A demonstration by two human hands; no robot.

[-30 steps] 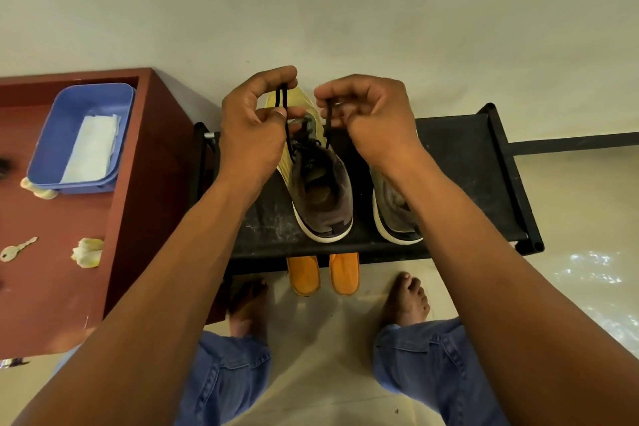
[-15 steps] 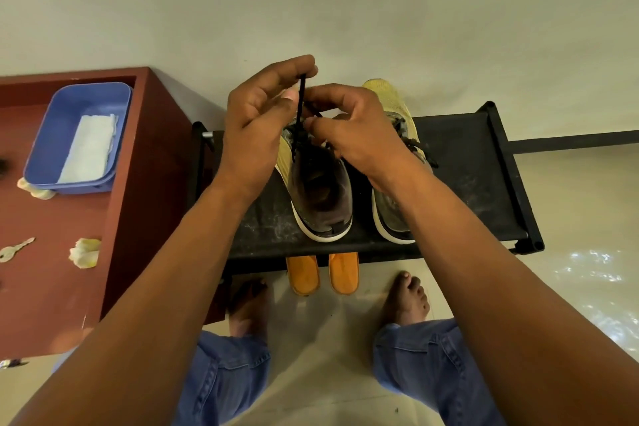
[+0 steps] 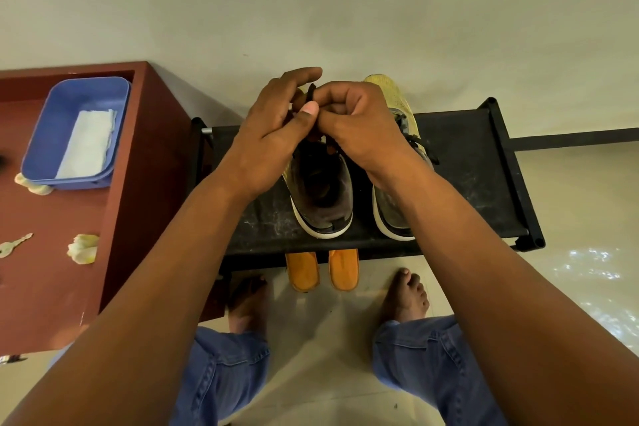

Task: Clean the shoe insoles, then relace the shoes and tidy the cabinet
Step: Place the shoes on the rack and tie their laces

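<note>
The left shoe (image 3: 320,190) stands on the black shoe rack (image 3: 466,149), heel toward the person, its long axis running away toward the wall. Both hands meet directly above its tongue end: the left hand (image 3: 273,135) and the right hand (image 3: 359,128) touch thumb to fingers, each with a clenched grip pinching the dark lace (image 3: 311,93), a short stretch of which stands up between them. The lace descends from the grip straight down to the shoe's eyelets, hidden under the hands; neither hand is plainly nearer. Judgement: a knot or bow is being formed, and the next pull would run sideways, across the shoe's axis. The right shoe (image 3: 394,211) stands just right of the left shoe, its lace loose. Left of the left shoe, well apart, the desk (image 3: 41,287) carries a blue tub (image 3: 86,93) holding a folded white cloth (image 3: 88,143). Two orange insoles (image 3: 321,270) protrude below the rack, nearer the person than the left shoe.
</note>
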